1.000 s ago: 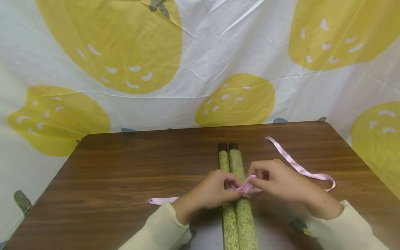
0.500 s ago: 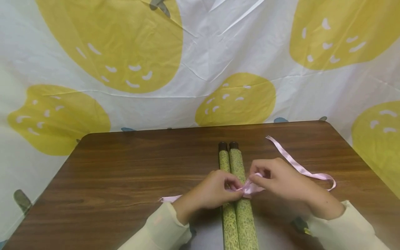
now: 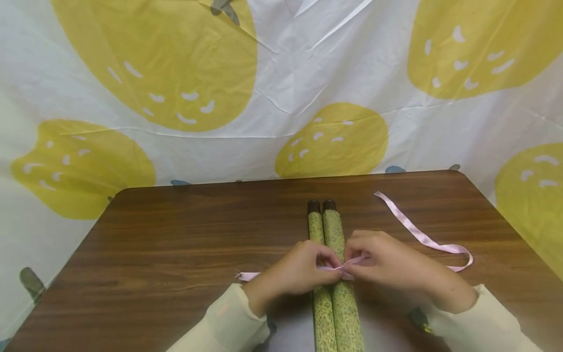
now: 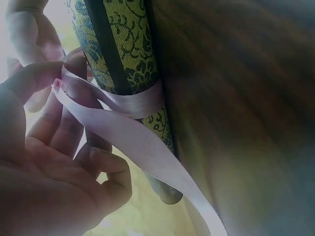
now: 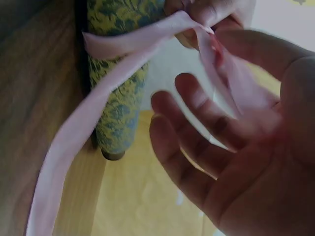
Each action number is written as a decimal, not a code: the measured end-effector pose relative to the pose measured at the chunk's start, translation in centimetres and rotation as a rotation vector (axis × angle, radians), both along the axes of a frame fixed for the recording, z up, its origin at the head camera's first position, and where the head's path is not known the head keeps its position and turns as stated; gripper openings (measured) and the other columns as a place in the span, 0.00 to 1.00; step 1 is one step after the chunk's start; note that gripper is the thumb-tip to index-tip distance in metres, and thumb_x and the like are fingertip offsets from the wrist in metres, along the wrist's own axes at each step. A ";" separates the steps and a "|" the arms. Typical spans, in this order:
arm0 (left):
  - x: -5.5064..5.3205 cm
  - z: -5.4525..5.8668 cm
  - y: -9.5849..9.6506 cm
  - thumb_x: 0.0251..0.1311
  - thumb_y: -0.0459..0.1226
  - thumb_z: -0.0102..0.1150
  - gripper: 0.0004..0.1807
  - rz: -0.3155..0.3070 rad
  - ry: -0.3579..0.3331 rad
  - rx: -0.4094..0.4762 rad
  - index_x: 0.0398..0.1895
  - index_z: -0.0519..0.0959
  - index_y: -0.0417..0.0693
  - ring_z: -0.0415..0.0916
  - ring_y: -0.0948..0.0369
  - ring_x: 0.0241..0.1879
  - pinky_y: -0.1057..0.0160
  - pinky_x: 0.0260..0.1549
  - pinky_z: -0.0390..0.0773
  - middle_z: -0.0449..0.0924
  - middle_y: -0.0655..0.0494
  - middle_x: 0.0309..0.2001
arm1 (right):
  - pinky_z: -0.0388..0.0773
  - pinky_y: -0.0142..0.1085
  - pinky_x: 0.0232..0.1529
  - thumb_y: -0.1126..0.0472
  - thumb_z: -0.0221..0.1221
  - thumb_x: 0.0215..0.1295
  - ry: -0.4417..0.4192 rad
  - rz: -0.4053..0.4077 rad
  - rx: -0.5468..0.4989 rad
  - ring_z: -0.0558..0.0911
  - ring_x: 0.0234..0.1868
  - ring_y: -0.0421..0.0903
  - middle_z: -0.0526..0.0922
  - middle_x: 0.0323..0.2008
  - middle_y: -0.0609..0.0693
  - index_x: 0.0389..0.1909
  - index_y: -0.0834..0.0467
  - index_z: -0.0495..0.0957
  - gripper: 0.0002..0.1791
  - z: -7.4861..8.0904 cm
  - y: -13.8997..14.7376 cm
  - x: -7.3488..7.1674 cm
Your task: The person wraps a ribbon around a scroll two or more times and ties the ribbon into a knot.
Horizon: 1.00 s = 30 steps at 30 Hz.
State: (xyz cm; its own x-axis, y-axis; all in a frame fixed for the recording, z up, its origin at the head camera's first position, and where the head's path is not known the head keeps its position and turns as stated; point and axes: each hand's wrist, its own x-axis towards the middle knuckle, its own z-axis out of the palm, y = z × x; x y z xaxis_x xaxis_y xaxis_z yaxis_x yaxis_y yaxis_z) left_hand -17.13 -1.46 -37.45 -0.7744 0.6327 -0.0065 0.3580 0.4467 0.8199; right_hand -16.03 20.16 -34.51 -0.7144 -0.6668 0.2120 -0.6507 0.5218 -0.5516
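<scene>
A scroll wound into two side-by-side rolls (image 3: 346, 313) lies lengthwise in front of me, covered in yellow-green patterned brocade with dark end knobs. Around it runs a pink satin ribbon (image 4: 142, 147), gathered on top of the right roll. My left hand (image 3: 301, 269) pinches the gathered part between thumb and fingers. From the right, my right hand (image 3: 389, 266) pinches a folded stretch of the same ribbon close to the left fingertips. A pink loop (image 5: 236, 86) shows by the right thumb in the right wrist view. Fingers partly hide the crossing itself.
One long ribbon tail (image 3: 422, 238) curves over the table's right side; a short frayed end (image 3: 248, 276) sticks out beside the left wrist. The brown wood-grain table (image 3: 198, 230) meets a white cloth (image 3: 211, 156) printed with yellow fruit at the back.
The right hand drew a ribbon loop slightly rightward, then came back left and lower to the left fingertips. The short ribbon end at left slid rightward. The left hand and scroll stayed put.
</scene>
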 end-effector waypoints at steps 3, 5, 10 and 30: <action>0.0 0.1 0.0 0.58 0.37 0.69 0.02 0.002 -0.005 -0.005 0.32 0.86 0.49 0.74 0.72 0.27 0.72 0.32 0.75 0.85 0.63 0.29 | 0.81 0.30 0.37 0.62 0.65 0.64 0.022 0.013 -0.021 0.78 0.34 0.32 0.77 0.31 0.37 0.30 0.47 0.81 0.06 0.0 0.1 0.1; 0.0 0.1 0.0 0.58 0.37 0.69 0.02 0.005 -0.010 -0.007 0.32 0.86 0.49 0.74 0.72 0.27 0.72 0.31 0.75 0.85 0.63 0.28 | 0.81 0.30 0.36 0.64 0.65 0.63 0.048 -0.011 -0.024 0.78 0.34 0.31 0.77 0.31 0.37 0.30 0.47 0.80 0.08 0.3 0.3 0.0; 0.0 0.1 0.1 0.58 0.37 0.69 0.02 0.010 -0.020 -0.010 0.31 0.86 0.49 0.74 0.71 0.26 0.72 0.30 0.74 0.84 0.64 0.27 | 0.78 0.30 0.32 0.64 0.65 0.63 0.052 -0.105 -0.008 0.76 0.31 0.32 0.77 0.29 0.36 0.29 0.46 0.79 0.09 1.1 1.2 -0.1; 0.0 0.1 0.1 0.58 0.37 0.69 0.03 0.002 0.004 -0.012 0.32 0.87 0.48 0.74 0.70 0.27 0.72 0.30 0.74 0.86 0.60 0.28 | 0.81 0.31 0.37 0.62 0.65 0.64 0.123 -0.068 0.082 0.79 0.34 0.31 0.77 0.28 0.33 0.27 0.45 0.79 0.09 0.9 1.1 -0.2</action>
